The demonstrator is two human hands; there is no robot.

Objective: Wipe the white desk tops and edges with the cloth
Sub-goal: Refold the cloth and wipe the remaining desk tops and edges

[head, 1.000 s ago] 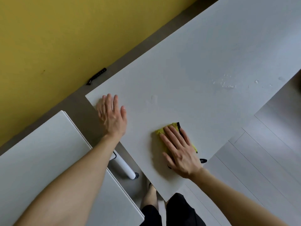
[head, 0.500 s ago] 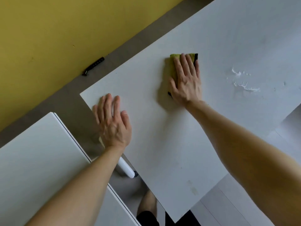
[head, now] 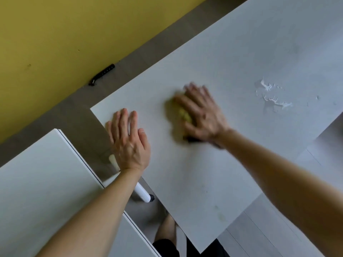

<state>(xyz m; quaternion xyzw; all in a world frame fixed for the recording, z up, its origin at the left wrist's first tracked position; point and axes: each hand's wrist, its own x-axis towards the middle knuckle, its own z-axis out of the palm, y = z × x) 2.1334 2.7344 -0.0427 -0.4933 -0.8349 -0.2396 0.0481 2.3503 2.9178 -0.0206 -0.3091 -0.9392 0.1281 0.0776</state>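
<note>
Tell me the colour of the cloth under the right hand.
The cloth is yellow-green; head view.

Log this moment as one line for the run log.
step: wiping | right hand: pressing yellow cloth, motion-blurred | left hand: flat on white desk near its corner | wet smear: right of cloth, unwiped

head cam | looks fwd & down, tilted | close over white desk (head: 204, 173) (only 1 view, wide-angle)
</note>
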